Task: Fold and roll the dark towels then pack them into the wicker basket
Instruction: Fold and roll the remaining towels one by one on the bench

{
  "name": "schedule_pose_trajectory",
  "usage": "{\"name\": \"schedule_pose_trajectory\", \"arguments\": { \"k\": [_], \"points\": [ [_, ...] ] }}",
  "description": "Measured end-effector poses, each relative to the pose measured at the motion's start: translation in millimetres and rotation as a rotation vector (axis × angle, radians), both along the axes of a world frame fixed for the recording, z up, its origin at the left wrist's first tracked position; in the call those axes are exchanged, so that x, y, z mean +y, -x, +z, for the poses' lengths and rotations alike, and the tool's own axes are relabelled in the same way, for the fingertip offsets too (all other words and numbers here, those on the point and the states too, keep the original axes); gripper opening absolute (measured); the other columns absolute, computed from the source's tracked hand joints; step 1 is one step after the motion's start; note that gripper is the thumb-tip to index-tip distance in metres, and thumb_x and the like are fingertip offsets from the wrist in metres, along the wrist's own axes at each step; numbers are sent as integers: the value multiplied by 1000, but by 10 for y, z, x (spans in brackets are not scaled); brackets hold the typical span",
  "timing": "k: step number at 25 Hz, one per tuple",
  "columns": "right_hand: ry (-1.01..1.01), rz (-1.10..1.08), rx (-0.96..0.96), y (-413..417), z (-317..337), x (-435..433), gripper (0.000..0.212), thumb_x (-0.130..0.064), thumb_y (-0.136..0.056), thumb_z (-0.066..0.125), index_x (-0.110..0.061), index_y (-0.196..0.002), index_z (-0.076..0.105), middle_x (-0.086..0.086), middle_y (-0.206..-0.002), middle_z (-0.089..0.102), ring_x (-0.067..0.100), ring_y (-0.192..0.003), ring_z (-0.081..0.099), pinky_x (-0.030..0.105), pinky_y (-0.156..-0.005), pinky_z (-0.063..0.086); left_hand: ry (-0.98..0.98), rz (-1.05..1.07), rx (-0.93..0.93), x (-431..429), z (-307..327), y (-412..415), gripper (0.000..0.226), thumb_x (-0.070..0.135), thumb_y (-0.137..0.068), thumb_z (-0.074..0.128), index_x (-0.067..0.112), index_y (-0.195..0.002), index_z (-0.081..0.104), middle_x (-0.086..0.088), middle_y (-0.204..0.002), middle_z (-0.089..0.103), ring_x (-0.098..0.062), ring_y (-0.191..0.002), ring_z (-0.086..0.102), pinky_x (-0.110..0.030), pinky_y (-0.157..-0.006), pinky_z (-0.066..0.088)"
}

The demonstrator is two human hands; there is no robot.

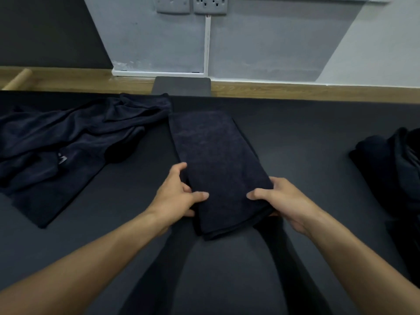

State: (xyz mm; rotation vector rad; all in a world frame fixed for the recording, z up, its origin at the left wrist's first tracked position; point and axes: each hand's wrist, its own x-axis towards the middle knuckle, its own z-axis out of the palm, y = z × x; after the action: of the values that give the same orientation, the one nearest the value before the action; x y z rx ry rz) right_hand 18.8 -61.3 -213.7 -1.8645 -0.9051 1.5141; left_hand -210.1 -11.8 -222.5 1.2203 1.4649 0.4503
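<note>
A dark navy towel [213, 155], folded into a long narrow strip, lies on the black table, running away from me. My left hand [177, 196] grips its near left edge, thumb on top and fingers tucked under. On the near right edge my right hand [279, 201] holds the towel the same way. A heap of unfolded dark towels [75, 137] is spread at the left. At the right edge sits a dark container [400, 169] with dark cloth in it, mostly cut off by the frame; I cannot tell whether it is the wicker basket.
The black table [295, 144] ends at a wooden strip [295, 92] by the grey wall. A dark flat block [181, 85] stands just behind the table's far edge. A cardboard tube [18, 79] lies at the far left.
</note>
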Motion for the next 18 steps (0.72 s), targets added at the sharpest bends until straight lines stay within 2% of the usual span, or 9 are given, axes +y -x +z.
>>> {"name": "schedule_pose_trajectory", "arguments": {
  "k": [2, 3, 6, 8, 10, 11, 13, 15, 18],
  "points": [
    [-42, -101, 130, 9, -40, -122, 27, -7, -85, 68, -9, -112, 62, 8, -97, 76, 19, -78, 72, 33, -61, 59, 156, 115, -247, -187, 29, 40, 92, 11, -77, 82, 37, -147, 29, -15, -115, 59, -28, -99, 70, -49, -77, 61],
    [-80, -160, 147, -1, -65, -165, 30, -9, -87, 68, -13, -115, 58, 9, -99, 75, 17, -76, 72, 35, -59, 58, 188, 138, -282, -263, 10, 40, 92, 8, -78, 81, 36, -148, 30, -15, -117, 59, -28, -99, 70, -48, -76, 61],
    [-233, -190, 155, -97, -120, -227, 52, -14, -93, 64, -45, -130, 48, -10, -106, 73, 15, -78, 73, 33, -55, 57, 204, 114, -254, -422, -55, -75, 81, 4, -83, 76, 30, -146, 33, -14, -114, 65, -28, -95, 71, -44, -70, 62],
    [-317, -119, 135, -122, -111, -256, 45, -9, -93, 61, -44, -120, 62, -18, -109, 72, 14, -82, 71, 28, -55, 56, 171, 143, -216, -446, -41, -118, 70, 0, -85, 72, 25, -141, 38, -15, -108, 68, -27, -93, 71, -44, -68, 62],
    [-315, -60, 135, -136, -99, -286, 30, -3, -91, 62, -28, -95, 78, -5, -98, 73, 17, -79, 65, 25, -56, 55, 38, 192, -172, -431, -19, -56, 65, -1, -86, 70, 25, -138, 42, -13, -107, 67, -25, -91, 70, -44, -67, 62],
    [-295, -11, 176, -148, -95, -310, 28, 0, -89, 63, -23, -93, 78, 3, -95, 70, 19, -80, 62, 25, -59, 55, -54, 182, -141, -430, 6, 2, 66, 0, -86, 70, 29, -138, 42, -8, -110, 65, -24, -89, 71, -44, -67, 62],
    [-259, 135, 288, -158, -80, -357, 37, 8, -84, 64, -19, -108, 74, 11, -101, 67, 22, -86, 60, 28, -67, 56, -271, 84, -97, -462, 51, 147, 63, 1, -88, 68, 39, -134, 46, 9, -124, 59, -27, -80, 68, -41, -66, 62],
    [-253, 234, 297, -182, -59, -373, 46, 17, -82, 61, -16, -114, 68, 13, -96, 69, 22, -82, 60, 25, -66, 53, -487, -44, -22, -502, 95, 280, 45, 2, -90, 65, 38, -117, 61, 24, -134, 54, -32, -89, 59, -31, -71, 59],
    [-267, 300, 132, -134, -63, -331, 37, 16, -82, 63, -13, -105, 67, 10, -84, 73, 14, -73, 62, 22, -61, 46, -640, -203, 25, -523, 153, 465, 42, 0, -84, 52, 33, -97, 72, 8, -116, 71, -17, -97, 67, -31, -88, 56]
  ]
}}
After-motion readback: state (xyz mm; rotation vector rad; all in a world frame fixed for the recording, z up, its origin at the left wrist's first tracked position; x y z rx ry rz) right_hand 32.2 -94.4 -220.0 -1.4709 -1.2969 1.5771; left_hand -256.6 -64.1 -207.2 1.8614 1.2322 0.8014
